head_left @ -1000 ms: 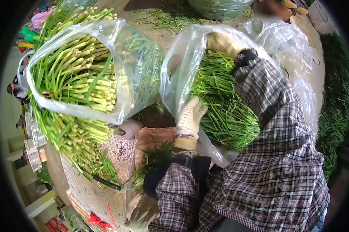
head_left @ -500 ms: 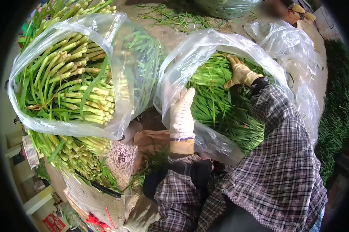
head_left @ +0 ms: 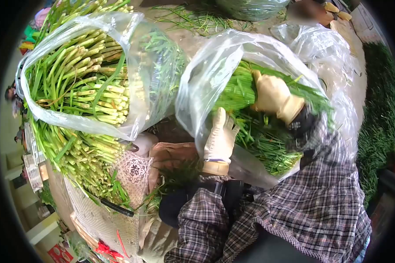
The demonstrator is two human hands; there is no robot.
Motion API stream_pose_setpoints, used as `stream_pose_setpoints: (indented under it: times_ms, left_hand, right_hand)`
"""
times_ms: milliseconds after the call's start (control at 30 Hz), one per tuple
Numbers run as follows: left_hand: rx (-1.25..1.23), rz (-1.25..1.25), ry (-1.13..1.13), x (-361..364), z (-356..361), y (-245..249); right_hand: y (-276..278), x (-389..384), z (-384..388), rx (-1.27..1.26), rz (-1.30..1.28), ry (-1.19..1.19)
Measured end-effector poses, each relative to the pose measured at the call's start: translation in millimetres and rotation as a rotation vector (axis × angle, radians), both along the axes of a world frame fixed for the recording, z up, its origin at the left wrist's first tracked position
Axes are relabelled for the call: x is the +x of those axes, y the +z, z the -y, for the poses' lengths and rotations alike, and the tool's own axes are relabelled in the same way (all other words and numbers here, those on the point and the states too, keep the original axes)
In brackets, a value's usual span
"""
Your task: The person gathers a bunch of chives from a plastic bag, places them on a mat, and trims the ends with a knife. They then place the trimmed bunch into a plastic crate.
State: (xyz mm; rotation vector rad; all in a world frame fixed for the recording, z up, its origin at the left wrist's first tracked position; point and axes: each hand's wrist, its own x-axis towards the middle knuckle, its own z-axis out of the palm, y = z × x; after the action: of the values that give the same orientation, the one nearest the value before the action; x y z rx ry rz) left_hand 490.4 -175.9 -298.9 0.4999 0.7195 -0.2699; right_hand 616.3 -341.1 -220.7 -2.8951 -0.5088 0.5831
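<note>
Both my hands wear pale work gloves and reach into an open clear plastic bag (head_left: pixel 206 72) filled with leafy green stalks (head_left: pixel 234 98). My left hand (head_left: pixel 220 139) lies against the near left side of the greens, thumb up and fingers apart. Deeper in the bag, my right hand (head_left: pixel 274 96) presses into the greens with its fingers curled over them; the fingertips are partly hidden and blurred. Some leaves fan out to the right of that hand.
At left, a second clear bag (head_left: pixel 39 111) holds a thick stack of stalks (head_left: pixel 96 94), cut ends facing me. Crumpled plastic (head_left: pixel 337 65) lies at right, beside dark greens (head_left: pixel 381 131). Loose stalks (head_left: pixel 197 19) are scattered at the back. Part of another person shows at the top right.
My right hand has gone from spread on the greens to curled into them, stirring up leaves. The left hand has shifted slightly right and down, its fingers now more apart.
</note>
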Motion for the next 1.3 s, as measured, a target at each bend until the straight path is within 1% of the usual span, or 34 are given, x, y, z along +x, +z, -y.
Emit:
stream_pose_setpoints:
  times_ms: [33,100,133,167,200,233,300,333,367,400,433,467,500,533,567,600,633,667,700,733,800,833,867,900,933,967,1033,1067,1100,1167,1200,1233,1267,1300]
  left_hand:
    - [-0.023,0.012,0.003,-2.7,2.0,-6.2]
    - [0.177,0.261,-0.139,-16.1,-3.3,-37.9]
    - [0.229,0.236,-0.131,-21.2,-4.7,-44.9]
    - [0.086,0.09,-0.055,-23.5,-6.0,-49.6]
    - [-0.05,-0.06,0.045,-25.5,-7.2,-53.8]
    - [0.0,-0.071,0.024,-25.9,-8.6,-55.6]
    - [0.103,-0.105,-0.009,-34.7,-14.8,-60.1]
    - [0.152,-0.125,-0.031,-43.2,-18.1,-66.0]
    - [0.611,0.052,-0.339,-54.2,-21.9,-87.0]
    - [1.126,0.166,-0.58,-65.4,-25.7,-107.8]
    - [1.12,0.135,-0.545,-63.7,-21.6,-102.1]
    - [1.114,0.104,-0.509,-62.5,-17.7,-97.4]
    - [1.041,0.082,-0.501,-66.7,-21.6,-132.7]
    - [1.128,0.132,-0.549,-69.6,-22.3,-142.5]
    - [1.217,0.181,-0.592,-72.4,-22.9,-152.1]
    - [1.125,0.165,-0.546,-71.6,-22.7,-140.5]
    - [1.074,0.165,-0.522,-71.1,-23.1,-132.1]
    - [0.816,0.126,-0.407,-68.8,-23.4,-114.5]
    - [0.582,0.079,-0.31,-64.5,-24.7,-98.0]
    - [0.399,0.038,-0.239,-60.4,-26.4,-87.5]
    - [0.263,0.032,-0.212,-54.3,-27.6,-81.3]
    - [0.254,0.045,-0.218,-52.1,-27.1,-82.7]
    - [0.302,0.075,-0.242,-51.8,-25.5,-87.4]
    - [0.384,0.121,-0.275,-52.9,-23.4,-95.3]
    - [0.461,0.16,-0.303,-54.1,-24.2,-102.1]
    - [0.326,0.147,-0.256,-54.1,-27.2,-99.6]
    - [-0.18,0.039,-0.149,-50.5,-40.7,-69.8]
    - [-0.218,0.0,-0.097,-51.6,-37.7,-62.1]
    - [-0.256,-0.038,-0.05,-52.1,-33.9,-54.1]
    - [-0.325,-0.113,0.048,-54.0,-30.1,-46.2]
    - [-0.226,-0.04,0.022,-58.2,-30.0,-56.2]
    - [-0.128,0.032,0.0,-59.5,-28.4,-61.0]
    - [-0.031,0.105,-0.02,-60.5,-27.2,-65.6]
    - [0.143,0.054,-0.013,-65.9,-25.4,-68.2]
  right_hand:
    - [5.2,-22.9,-0.3,0.024,0.069,-0.001]
    - [11.5,-68.1,-9.5,0.02,0.073,-0.079]
    - [1.1,-88.6,-11.8,0.014,0.008,-0.109]
    - [-17.0,-109.7,-14.8,0.007,-0.057,-0.139]
    - [-36.1,-130.5,-13.8,0.055,-0.021,-0.095]
    - [-50.6,-148.5,-12.3,0.102,0.017,-0.051]
    - [-52.1,-170.6,-15.5,0.084,0.092,0.0]
    - [-41.8,-168.3,-14.0,0.07,0.057,0.036]
    - [-24.4,-158.7,-11.9,0.056,0.026,0.07]
    - [-0.2,-140.1,-16.1,-0.084,-0.149,0.1]
    - [25.4,-119.6,-19.1,-0.224,-0.325,0.132]
    - [43.1,-106.2,-15.5,-0.176,-0.187,0.121]
    - [24.2,-87.5,-2.2,0.148,-0.084,0.074]
    - [15.3,-72.4,1.5,0.304,0.33,0.091]
    - [12.7,-46.5,-2.2,0.325,0.15,0.0]
    - [-39.4,6.5,-0.5,0.261,0.171,0.107]
    - [-76.7,27.5,3.4,0.341,0.072,0.11]
    - [-119.1,55.2,9.6,0.485,-0.349,0.04]
    - [-131.8,63.4,6.8,0.356,-0.425,-0.037]
    - [-166.6,71.3,7.2,0.37,-0.385,-0.027]
    - [-180.1,68.9,4.3,0.422,-0.421,-0.008]
    - [-134.2,55.9,-3.7,0.322,-0.532,-0.028]
    - [-82.5,41.5,-13.8,0.213,-0.638,-0.04]
    - [-87.5,24.0,-14.1,0.244,-0.446,0.022]
    - [-73.9,7.3,-15.7,0.241,-0.477,0.049]
    - [-58.0,-6.9,-17.8,0.239,-0.507,0.079]
    - [-50.3,-30.9,-14.5,0.239,-0.409,0.049]
    - [-43.8,-36.1,-8.3,0.403,-0.421,0.015]
    - [-70.7,-26.1,3.2,0.557,-0.504,0.024]
    - [-98.6,5.4,8.2,0.486,-0.599,-0.039]
    - [-105.3,18.5,5.4,0.256,-0.476,-0.095]
    - [-101.8,31.4,-1.5,0.176,-0.402,-0.039]
    - [-98.5,29.1,-2.1,0.203,-0.203,0.003]
    - [-92.8,29.0,0.0,0.227,-0.001,0.046]
